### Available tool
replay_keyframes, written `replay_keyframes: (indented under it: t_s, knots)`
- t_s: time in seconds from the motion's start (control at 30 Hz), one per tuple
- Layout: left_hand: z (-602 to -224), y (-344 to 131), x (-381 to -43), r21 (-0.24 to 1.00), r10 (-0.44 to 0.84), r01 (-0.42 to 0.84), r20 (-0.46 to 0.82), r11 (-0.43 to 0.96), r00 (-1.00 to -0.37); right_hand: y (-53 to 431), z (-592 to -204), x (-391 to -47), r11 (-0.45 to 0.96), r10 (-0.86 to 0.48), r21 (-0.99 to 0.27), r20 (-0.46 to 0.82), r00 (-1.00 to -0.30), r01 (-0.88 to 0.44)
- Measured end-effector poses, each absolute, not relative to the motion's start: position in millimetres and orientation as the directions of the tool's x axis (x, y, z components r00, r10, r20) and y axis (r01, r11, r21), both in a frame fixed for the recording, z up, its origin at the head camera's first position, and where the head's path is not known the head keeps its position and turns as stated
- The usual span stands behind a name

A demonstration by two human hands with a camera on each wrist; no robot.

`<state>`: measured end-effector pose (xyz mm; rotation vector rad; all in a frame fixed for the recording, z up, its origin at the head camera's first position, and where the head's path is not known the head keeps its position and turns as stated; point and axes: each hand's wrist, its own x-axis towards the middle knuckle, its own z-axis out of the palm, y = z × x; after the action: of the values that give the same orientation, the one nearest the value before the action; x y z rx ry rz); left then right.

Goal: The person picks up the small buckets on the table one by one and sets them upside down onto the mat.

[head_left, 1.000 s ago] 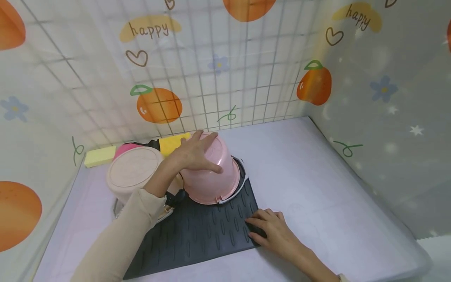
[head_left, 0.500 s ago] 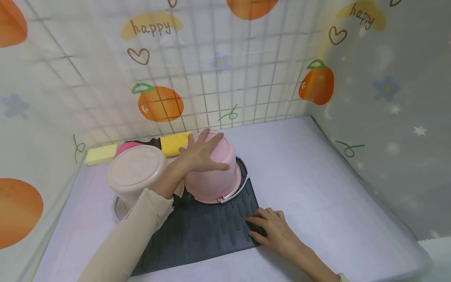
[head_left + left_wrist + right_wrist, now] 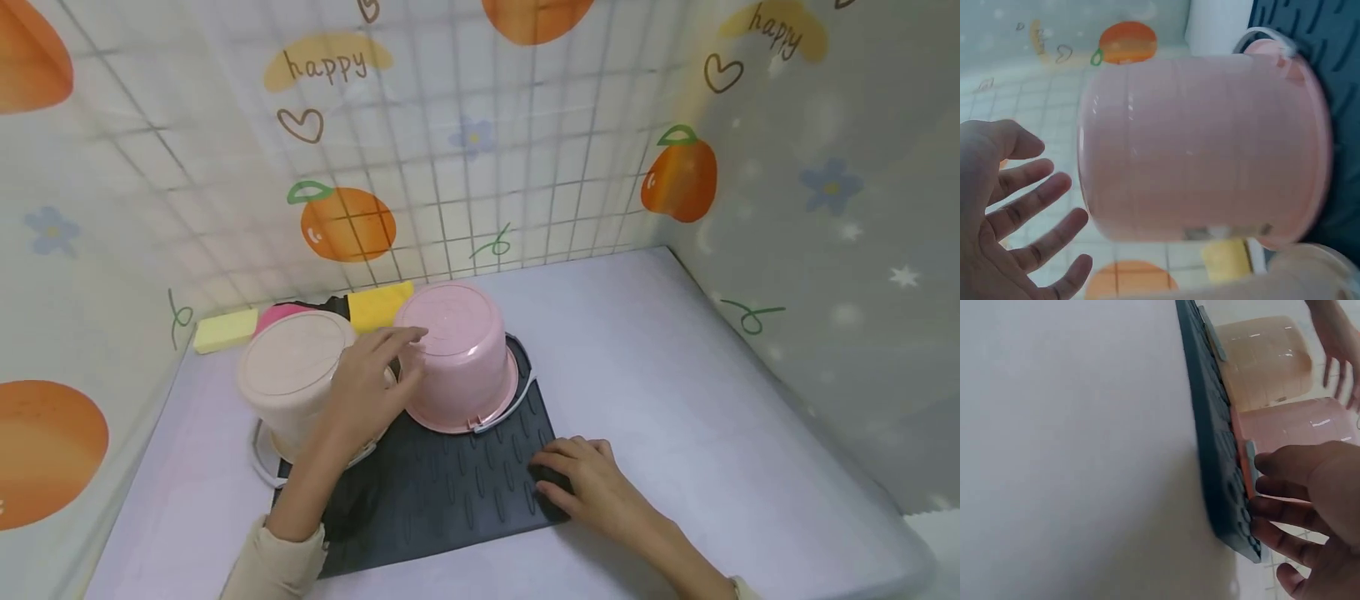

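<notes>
A pink bucket [image 3: 459,367] stands upside down on a dark ribbed drying mat [image 3: 427,500], its white handle lying at its base. Left of it is a cream bucket [image 3: 296,358], also upside down. My left hand [image 3: 367,383] hovers above the gap between the buckets and covers part of both in the head view. In the left wrist view that hand [image 3: 1029,212] has its fingers spread, apart from the pink bucket's base. At the mat's right edge, near its front corner, my right hand [image 3: 588,487] rests with relaxed fingers; its fingertips [image 3: 1263,506] touch the mat.
Behind the buckets lie a pale yellow sponge [image 3: 225,331], something pink [image 3: 281,315] and black, and a yellow cloth-like piece [image 3: 380,307]. A patterned curtain [image 3: 525,167] encloses the white table [image 3: 675,375] at the back and sides.
My left hand has come off the top of the pink bucket and drawn back to the left and toward me. Both buckets and my right hand look unmoved.
</notes>
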<state>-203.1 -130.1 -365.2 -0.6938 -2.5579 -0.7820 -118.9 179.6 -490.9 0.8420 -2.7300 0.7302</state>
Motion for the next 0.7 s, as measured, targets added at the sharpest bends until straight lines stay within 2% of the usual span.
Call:
replay_keyframes:
  t_s: [0.23, 0.53, 0.7]
  knots:
    - [-387.4, -162.9, -171.8, 0.476, 0.197, 0.479, 0.527, 0.737, -0.827, 188.4, -479.5, -134.5, 0.713, -0.461, -0.385, 0.372, -0.805, -0.586]
    - [-401.6, -191.6, -144.2, 0.495, 0.132, 0.459, 0.561, 0.738, -0.817, 213.7, -464.5, -148.7, 0.745, -0.422, -0.353, 0.407, -0.81, -0.566]
    - [-409.2, -212.5, -132.6, 0.48, 0.06, 0.404, 0.583, 0.778, -0.81, 231.0, -454.9, -157.2, 0.763, -0.41, -0.337, 0.408, -0.816, -0.552]
